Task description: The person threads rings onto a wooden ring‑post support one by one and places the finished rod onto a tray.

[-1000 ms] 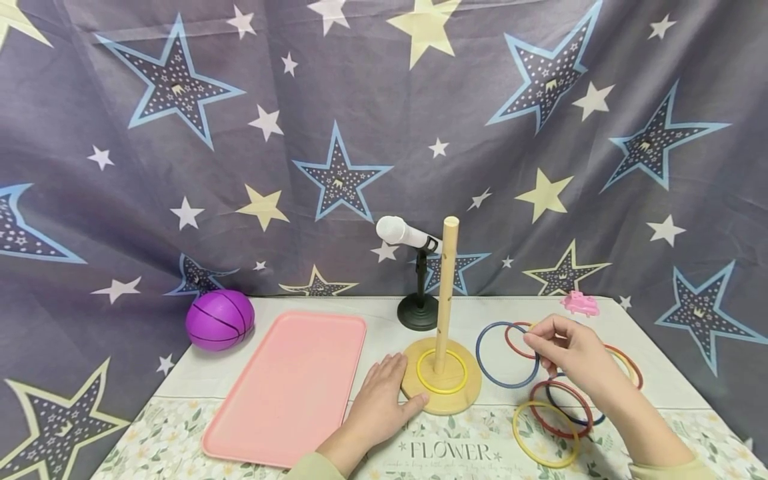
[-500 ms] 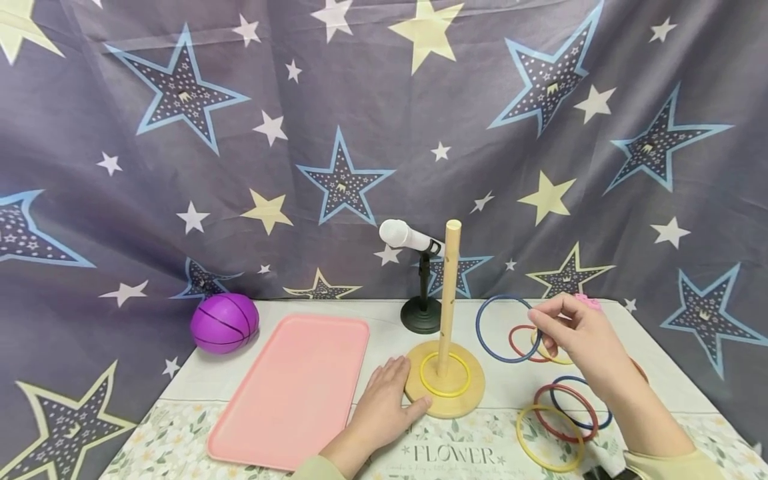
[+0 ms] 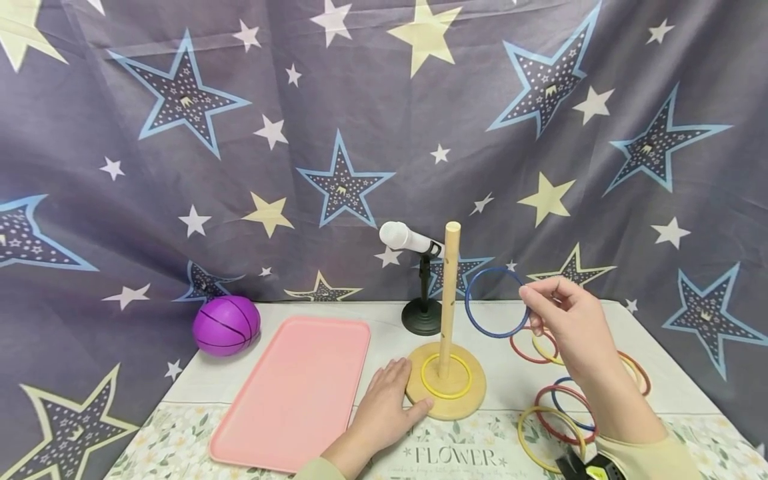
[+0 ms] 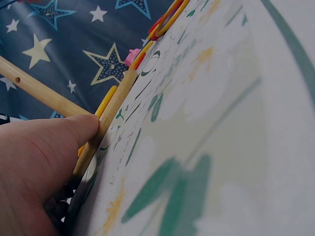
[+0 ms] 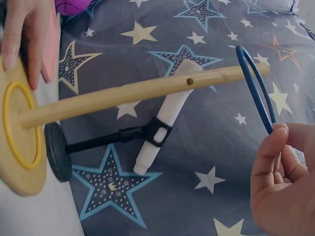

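My right hand [image 3: 570, 320] pinches a blue ring [image 3: 467, 308] at its right side, between thumb and fingers. The ring is held up off the table, just right of the upright wooden peg [image 3: 447, 300]. In the right wrist view the blue ring [image 5: 256, 88] overlaps the peg's upper end. A yellow ring [image 3: 425, 385] lies round the foot of the peg on its round wooden base [image 3: 450, 409]. My left hand [image 3: 384, 410] rests with extended fingers against the left edge of the base. The left wrist view shows its thumb [image 4: 81, 129] at the base's rim.
Several red, yellow and blue rings lie at the right, among them a red ring [image 3: 539, 363]. A microphone [image 3: 408, 237] on a black stand [image 3: 422, 319] is behind the peg. A pink tray [image 3: 294, 393] and a purple ball [image 3: 227, 325] are at the left.
My right hand has lifted the blue ring up from over the table and brought it slightly left, closer to the peg. My left hand has stayed at the base.
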A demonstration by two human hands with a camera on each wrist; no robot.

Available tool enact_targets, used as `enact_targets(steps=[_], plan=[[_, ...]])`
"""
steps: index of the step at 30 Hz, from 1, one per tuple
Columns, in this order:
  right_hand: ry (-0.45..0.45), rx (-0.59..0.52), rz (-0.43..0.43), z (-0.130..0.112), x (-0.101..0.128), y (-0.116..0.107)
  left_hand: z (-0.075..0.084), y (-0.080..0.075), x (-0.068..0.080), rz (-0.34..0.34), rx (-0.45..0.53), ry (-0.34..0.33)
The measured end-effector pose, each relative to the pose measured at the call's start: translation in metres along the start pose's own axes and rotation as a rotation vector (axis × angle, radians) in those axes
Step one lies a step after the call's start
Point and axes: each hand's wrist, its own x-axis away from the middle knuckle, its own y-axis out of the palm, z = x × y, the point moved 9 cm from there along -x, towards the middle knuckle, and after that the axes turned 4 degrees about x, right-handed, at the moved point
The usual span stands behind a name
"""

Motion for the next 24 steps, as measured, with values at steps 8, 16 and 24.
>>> enact_targets(steps=[8, 16, 24], plan=[[-0.022, -0.049, 0.040, -0.014, -0.003, 0.007, 0.001, 0.001, 0.001, -0.005, 0.001, -0.007], [-0.078, -0.102, 0.074, -0.030, -0.008, 0.017, 0.000, 0.000, 0.000, -0.003, 0.016, -0.005], [-0.113, -0.127, 0.077, -0.041, -0.016, 0.028, 0.002, 0.001, 0.000, 0.007, 0.026, 0.003]])
